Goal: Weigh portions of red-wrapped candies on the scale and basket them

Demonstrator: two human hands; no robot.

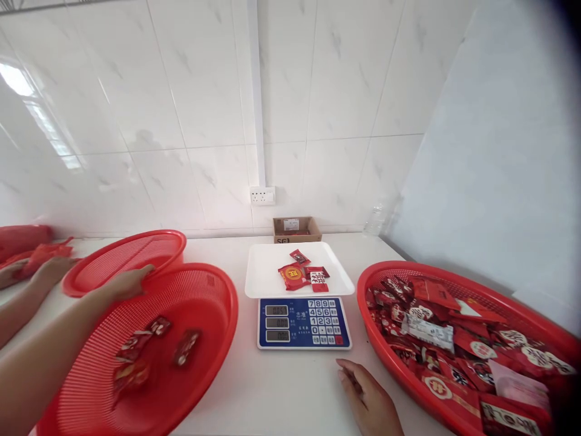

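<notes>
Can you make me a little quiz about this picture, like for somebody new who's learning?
1. What does the person's left hand hold?
A) the cardboard box
B) the rim of a red basket
C) the wall socket

2. True or false: nothing lies on the white tray.

3. Fill in the missing word: a silvery packet lies in the full basket to the ____ of the scale, as the person sees it.

Key:
1. B
2. False; red packets lie on it.
3. right
</notes>
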